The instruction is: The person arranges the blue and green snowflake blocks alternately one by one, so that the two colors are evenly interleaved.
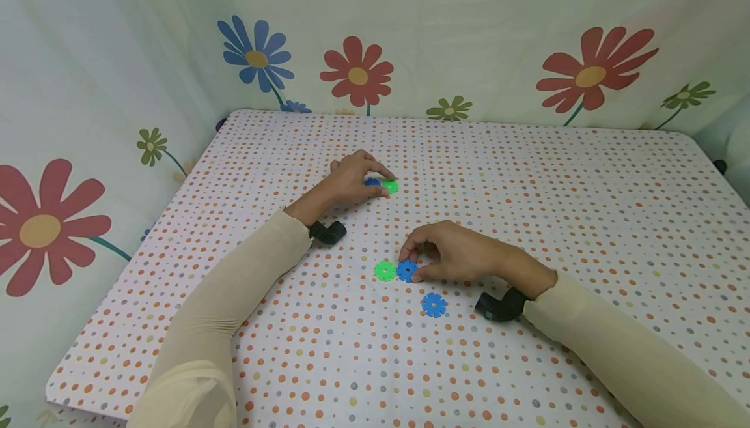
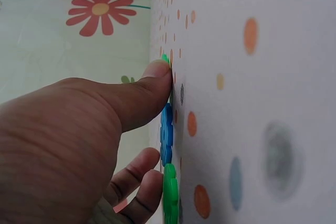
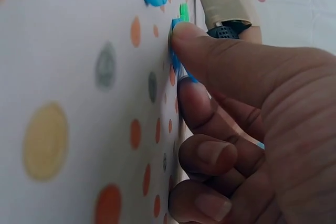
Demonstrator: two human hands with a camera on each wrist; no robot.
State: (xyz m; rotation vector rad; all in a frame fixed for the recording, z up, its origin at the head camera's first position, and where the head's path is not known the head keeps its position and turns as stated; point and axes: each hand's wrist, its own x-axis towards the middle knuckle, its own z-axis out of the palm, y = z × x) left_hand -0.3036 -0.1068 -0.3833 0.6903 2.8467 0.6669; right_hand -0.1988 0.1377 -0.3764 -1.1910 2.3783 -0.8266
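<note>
On the dotted tabletop, my left hand (image 1: 354, 179) pinches a bright green notched disc (image 1: 389, 186) between thumb and fingertips. A blue notched disc (image 2: 166, 135) lies beside it under the palm, and the left wrist view shows another green disc (image 2: 170, 195) by the curled fingers. Nearer to me, my right hand (image 1: 454, 252) holds a blue notched disc (image 1: 407, 271) by its edges, thumb on one side and fingers on the other. Against that disc's left edge sits a green notched disc (image 1: 385, 271). A loose blue disc (image 1: 434, 305) lies flat just below the right hand.
A white table (image 1: 556, 206) with orange, grey and yellow dots spreads under both arms. Behind it and to the left hangs a pale curtain (image 1: 469, 37) printed with large flowers. Black wrist mounts (image 1: 500, 304) hang under both wrists.
</note>
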